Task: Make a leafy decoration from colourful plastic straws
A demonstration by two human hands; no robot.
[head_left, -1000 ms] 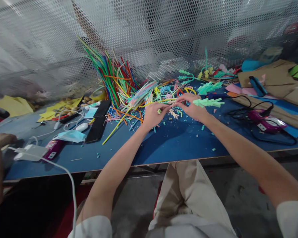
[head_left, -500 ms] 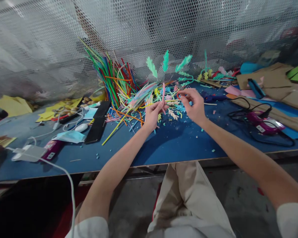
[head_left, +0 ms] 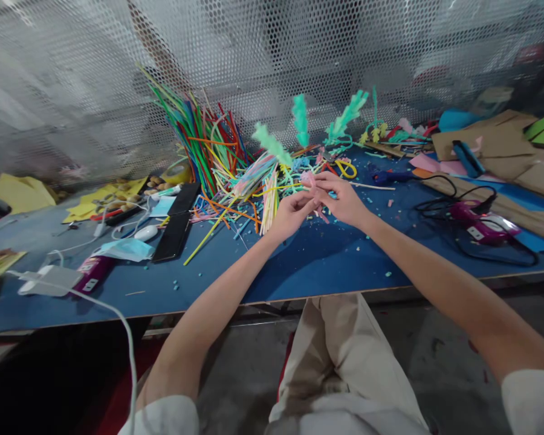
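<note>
The left hand (head_left: 292, 214) and right hand (head_left: 342, 199) are meeting fingertip to fingertip above the blue counter (head_left: 308, 260), both pinching the base of a leaf sprig (head_left: 301, 118); its green stems are fanning up and away from them; neither hand is nearer.

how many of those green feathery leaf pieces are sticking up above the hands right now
3. One leaf leans left above the left hand, one stands upright in the middle, and one leans right above the right hand. Similar green pieces lying in the clutter behind may be hidden.
</note>
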